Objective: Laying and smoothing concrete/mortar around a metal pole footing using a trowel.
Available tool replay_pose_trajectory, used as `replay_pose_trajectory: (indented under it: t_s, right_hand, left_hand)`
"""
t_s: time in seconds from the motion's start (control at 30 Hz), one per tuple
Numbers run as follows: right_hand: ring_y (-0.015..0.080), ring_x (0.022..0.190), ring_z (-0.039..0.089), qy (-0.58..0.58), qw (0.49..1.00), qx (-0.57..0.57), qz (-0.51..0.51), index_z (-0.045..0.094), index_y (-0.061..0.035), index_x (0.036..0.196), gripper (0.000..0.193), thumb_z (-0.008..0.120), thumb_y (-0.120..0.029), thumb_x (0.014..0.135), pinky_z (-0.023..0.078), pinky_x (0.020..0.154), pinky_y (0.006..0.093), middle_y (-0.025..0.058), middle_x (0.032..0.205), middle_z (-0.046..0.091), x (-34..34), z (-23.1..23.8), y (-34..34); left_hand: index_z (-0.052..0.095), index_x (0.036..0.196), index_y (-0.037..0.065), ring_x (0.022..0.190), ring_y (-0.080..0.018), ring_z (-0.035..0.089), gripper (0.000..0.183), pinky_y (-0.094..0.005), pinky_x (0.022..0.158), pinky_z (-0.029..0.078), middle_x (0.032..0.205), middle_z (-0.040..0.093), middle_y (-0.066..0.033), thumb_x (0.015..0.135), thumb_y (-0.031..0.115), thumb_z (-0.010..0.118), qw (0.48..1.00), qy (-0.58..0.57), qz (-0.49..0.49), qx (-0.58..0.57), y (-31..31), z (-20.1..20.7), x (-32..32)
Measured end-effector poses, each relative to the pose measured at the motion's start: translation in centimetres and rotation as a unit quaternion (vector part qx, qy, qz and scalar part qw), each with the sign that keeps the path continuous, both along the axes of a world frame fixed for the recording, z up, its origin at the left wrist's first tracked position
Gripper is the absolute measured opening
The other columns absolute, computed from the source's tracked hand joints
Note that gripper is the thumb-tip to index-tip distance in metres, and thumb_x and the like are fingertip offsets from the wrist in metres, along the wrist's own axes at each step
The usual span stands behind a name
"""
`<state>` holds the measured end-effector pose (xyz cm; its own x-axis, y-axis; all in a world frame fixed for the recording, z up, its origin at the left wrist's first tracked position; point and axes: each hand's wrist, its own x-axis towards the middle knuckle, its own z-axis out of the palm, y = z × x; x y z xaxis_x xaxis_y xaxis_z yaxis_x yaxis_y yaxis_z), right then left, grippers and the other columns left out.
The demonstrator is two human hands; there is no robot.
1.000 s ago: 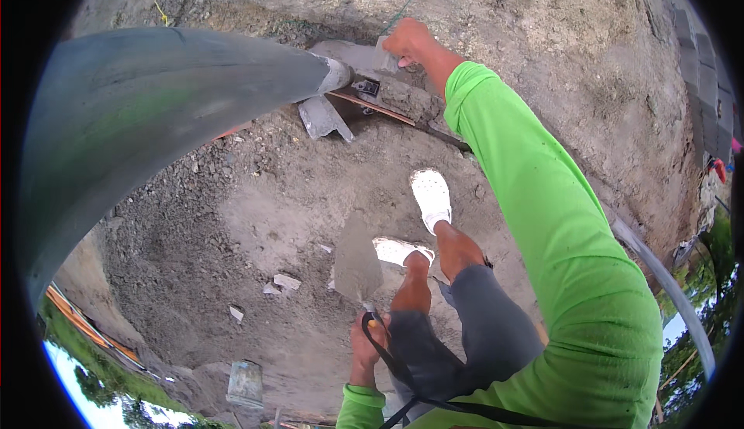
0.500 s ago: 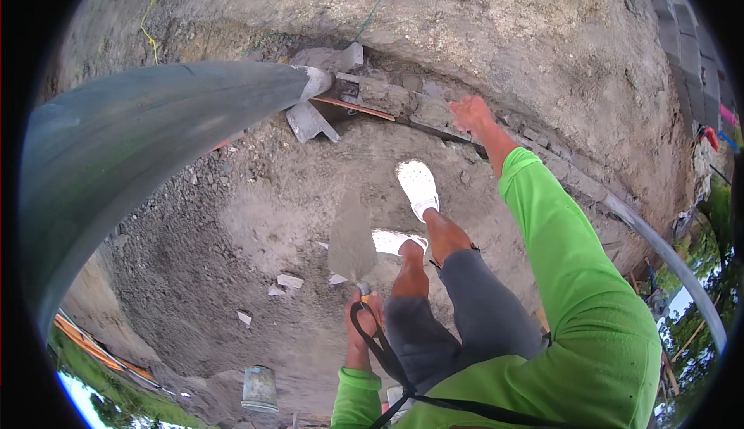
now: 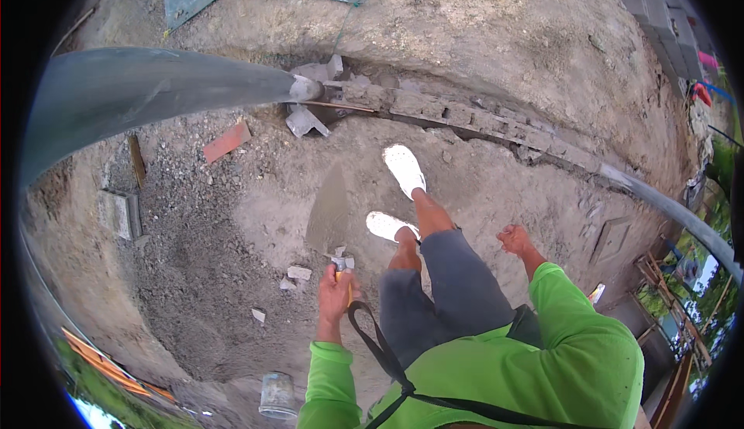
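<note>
My left hand (image 3: 335, 293) is wrapped round the handle of a trowel (image 3: 328, 213). Its long pointed blade is grey like the ground and points away from me, left of my white shoes. My right hand (image 3: 514, 241) hangs over the bare ground at my right, fingers curled in and nothing visible in them. Beyond it runs a low course of concrete blocks (image 3: 465, 119) with grey mortar on and around it, ending near a tall pole. The right hand is apart from the blocks.
A thick grey pole (image 3: 170, 80) rises close by on the left. Around it lie a broken block piece (image 3: 304, 121), a red-brown flat piece (image 3: 226, 142) and a concrete block (image 3: 118, 213). A metal bucket (image 3: 277, 395) stands lower left; stacked blocks (image 3: 659, 18) stand far right.
My right hand has drawn back from the block course, down and to the right. The trowel has shifted slightly left and stays in my left hand. The view has moved too.
</note>
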<state>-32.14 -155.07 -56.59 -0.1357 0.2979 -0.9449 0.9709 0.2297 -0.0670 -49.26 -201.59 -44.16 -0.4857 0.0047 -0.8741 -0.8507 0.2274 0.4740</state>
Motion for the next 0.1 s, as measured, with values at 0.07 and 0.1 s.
replay_pose_trajectory:
  t_s: [0.07, 0.1]
  right_hand:
    - [0.0205, 0.06, 0.061, -0.004, 1.0, 0.03, 0.0, 0.056, 0.0042, 0.112, 0.04, 0.067, -0.02, 0.082, 0.049, 0.049, 0.0333, 0.015, 0.084, 0.065, 5.2, 0.6, 1.7]
    - [0.0225, 0.062, 0.063, 0.004, 0.999, 0.034, 0.022, 0.056, 0.0039, 0.113, 0.04, 0.067, -0.02, 0.082, 0.049, 0.049, 0.034, 0.0174, 0.088, 0.066, 7.3, -0.3, 2.6]
  left_hand:
    - [0.046, 0.102, 0.004, 0.05, -0.0129, 0.055, 0.022, -0.0267, 0.043, 0.047, 0.07, 0.057, -0.0039, 0.087, 0.012, 0.06, 0.997, -0.043, -0.01, 0.065, -0.1, 1.7, -0.3]
    - [0.045, 0.102, 0.006, 0.057, -0.0142, 0.06, 0.023, -0.0281, 0.049, 0.053, 0.076, 0.061, -0.0078, 0.086, 0.012, 0.06, 0.994, -0.084, -0.05, 0.053, -1.1, 1.5, 0.0]
